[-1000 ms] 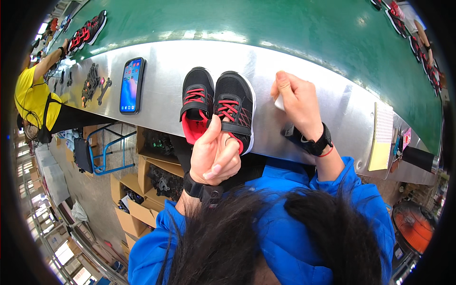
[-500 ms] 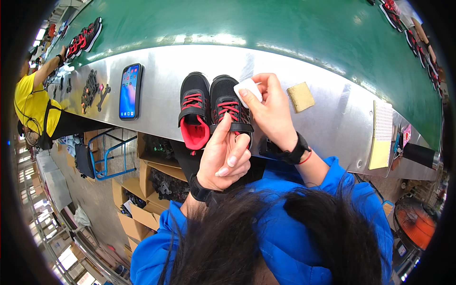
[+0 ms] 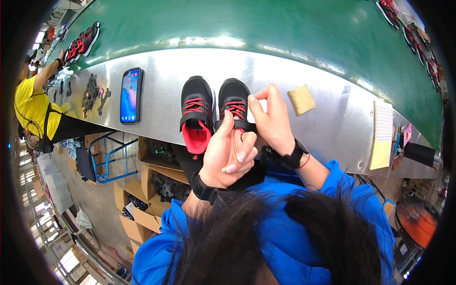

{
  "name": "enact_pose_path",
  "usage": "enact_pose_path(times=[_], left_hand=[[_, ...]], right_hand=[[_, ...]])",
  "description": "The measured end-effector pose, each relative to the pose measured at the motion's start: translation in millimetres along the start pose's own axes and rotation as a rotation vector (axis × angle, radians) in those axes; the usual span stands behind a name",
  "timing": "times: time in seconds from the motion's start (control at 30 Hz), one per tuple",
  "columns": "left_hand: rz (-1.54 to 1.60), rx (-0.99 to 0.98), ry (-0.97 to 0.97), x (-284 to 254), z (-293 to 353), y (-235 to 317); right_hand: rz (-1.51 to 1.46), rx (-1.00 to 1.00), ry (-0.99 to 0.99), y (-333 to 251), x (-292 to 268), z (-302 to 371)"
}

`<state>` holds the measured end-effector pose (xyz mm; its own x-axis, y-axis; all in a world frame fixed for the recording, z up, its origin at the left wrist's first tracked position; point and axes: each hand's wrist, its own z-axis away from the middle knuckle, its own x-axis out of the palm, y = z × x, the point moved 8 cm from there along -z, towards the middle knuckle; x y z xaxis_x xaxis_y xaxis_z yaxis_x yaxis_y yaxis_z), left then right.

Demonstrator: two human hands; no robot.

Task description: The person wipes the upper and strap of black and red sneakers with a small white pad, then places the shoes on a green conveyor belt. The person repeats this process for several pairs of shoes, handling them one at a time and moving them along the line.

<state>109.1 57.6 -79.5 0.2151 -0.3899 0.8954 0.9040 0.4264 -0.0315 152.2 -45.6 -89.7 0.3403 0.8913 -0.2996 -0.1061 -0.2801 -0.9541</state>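
Two black sneakers with red laces stand side by side on the metal bench edge, toes pointing away from me. My left hand (image 3: pixel 225 154) grips the right sneaker (image 3: pixel 234 90) at its heel, the thumb up by the strap and the other fingers curled. Pinched in my right hand (image 3: pixel 275 122) is a white pad (image 3: pixel 251 115), pressed to that sneaker's right side and mostly covered by my fingers. The left sneaker (image 3: pixel 194 86) rests untouched, its red lining showing.
A phone (image 3: pixel 130 95) lies left of the sneakers, a tan sponge block (image 3: pixel 301 99) to the right, and a notepad (image 3: pixel 381 135) farther right. Beyond runs a green conveyor belt (image 3: pixel 213 23) carrying more sneakers. Cardboard boxes (image 3: pixel 142 218) stand below. A person in yellow (image 3: pixel 35 107) works at left.
My right hand has brought the white pad down and slightly back along the right sneaker's side. That sneaker has shifted a little right, away from the left one, with my left hand.
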Motion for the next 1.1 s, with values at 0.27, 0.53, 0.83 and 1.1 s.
enact_pose_path(times=[0.27, 0.53, 0.83, 1.1], left_hand=[[-0.061, -0.049, -0.105, 0.8, -1.8, -0.7], [-0.101, -0.051, -0.104, 0.0, -3.7, -5.4], [-0.055, -0.093, -0.117, -0.2, -4.5, -2.9], [-0.02, -0.107, -0.12, -0.4, -3.7, -2.9]], right_hand=[[0.058, -0.104, 0.003, -7.4, 9.1, -26.6], [0.177, -0.131, 0.163, 0.8, 0.3, -44.6], [0.151, -0.186, 0.049, -12.7, 3.4, -16.3], [0.137, -0.106, 0.067, -14.2, 1.4, -7.1]])
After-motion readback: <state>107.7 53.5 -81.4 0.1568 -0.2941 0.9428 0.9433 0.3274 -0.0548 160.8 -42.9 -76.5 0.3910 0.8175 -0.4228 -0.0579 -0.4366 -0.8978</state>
